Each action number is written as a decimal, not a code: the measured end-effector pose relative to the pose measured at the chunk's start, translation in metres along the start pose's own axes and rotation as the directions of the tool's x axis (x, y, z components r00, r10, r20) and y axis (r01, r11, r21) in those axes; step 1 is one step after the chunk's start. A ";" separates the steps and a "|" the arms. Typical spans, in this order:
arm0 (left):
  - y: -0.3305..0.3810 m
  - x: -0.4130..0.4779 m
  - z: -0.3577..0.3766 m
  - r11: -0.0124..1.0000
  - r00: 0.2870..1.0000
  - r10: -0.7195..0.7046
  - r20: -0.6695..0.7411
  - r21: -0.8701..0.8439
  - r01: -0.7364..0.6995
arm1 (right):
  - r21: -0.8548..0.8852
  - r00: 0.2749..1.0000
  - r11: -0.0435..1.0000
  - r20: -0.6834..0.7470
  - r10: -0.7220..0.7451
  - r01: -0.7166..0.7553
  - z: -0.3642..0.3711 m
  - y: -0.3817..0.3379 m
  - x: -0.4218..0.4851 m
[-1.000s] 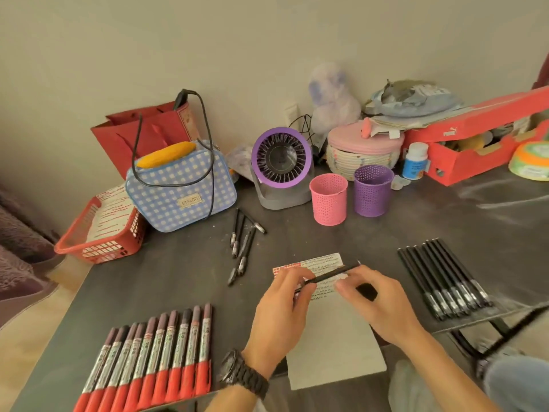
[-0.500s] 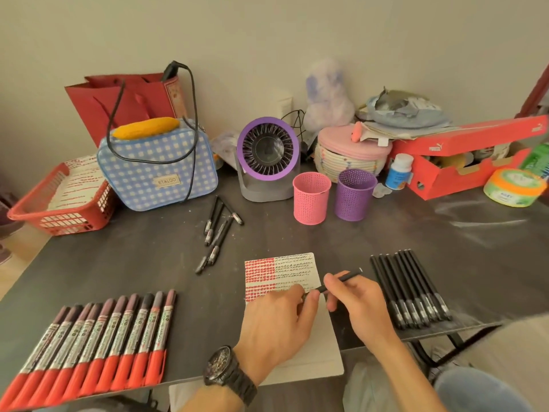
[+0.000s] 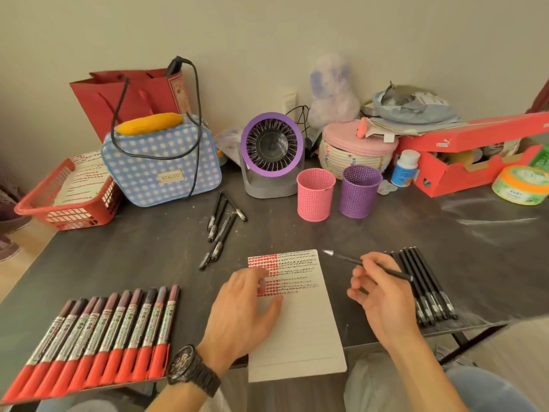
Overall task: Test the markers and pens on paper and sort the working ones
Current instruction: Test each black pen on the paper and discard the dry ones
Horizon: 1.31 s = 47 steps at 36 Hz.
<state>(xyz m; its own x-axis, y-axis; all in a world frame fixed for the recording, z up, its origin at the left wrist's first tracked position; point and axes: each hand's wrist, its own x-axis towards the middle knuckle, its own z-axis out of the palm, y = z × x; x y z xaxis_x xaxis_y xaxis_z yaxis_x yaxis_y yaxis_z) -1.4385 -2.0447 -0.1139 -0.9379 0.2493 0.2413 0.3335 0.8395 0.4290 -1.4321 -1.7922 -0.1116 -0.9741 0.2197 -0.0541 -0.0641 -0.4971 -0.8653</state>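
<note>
Black pen point(image 3: 347, 258) pinched in the right hand point(image 3: 383, 292), tip raised just beside the paper point(image 3: 303, 328).
Left hand point(image 3: 246, 307) lies flat, fingers spread, pinning the sheet. The pen, apparently uncapped, looks light, stiff and slim, so it is best gripped mid-barrel.

The dark surface point(image 3: 416, 233) carries a row of red markers point(image 3: 98, 337) front left and a paper sheet point(image 3: 303, 331) overhanging its near edge. A row of black pens point(image 3: 433, 292) lies right, loose black pens point(image 3: 221, 230) mid-way. Behind stand a pink mesh cup point(image 3: 315, 194), a purple mesh cup point(image 3: 361, 191) and a purple fan point(image 3: 271, 156).
</note>
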 end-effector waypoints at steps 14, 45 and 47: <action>-0.012 -0.014 0.008 0.997 0.997 -0.074 0.017 -0.038 0.075 | -0.504 0.998 0.862 0.031 -0.046 0.056 0.040 0.011 0.010; -0.016 -0.011 0.007 0.995 0.997 -0.072 0.011 -0.065 0.073 | -0.804 0.981 0.573 0.065 -0.182 0.159 0.048 0.039 0.024; -0.016 -0.011 0.007 0.995 0.997 -0.072 0.011 -0.064 0.072 | -0.803 0.982 0.574 0.065 -0.178 0.157 0.048 0.039 0.023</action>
<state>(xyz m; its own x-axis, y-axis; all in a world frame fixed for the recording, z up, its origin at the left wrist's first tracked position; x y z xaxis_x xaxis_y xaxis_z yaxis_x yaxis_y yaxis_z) -1.4345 -2.0570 -0.1293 -0.9603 0.1937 0.2006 0.2704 0.8227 0.5000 -1.4678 -1.8467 -0.1227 -0.9590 0.2500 0.1332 -0.0154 0.4235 -0.9058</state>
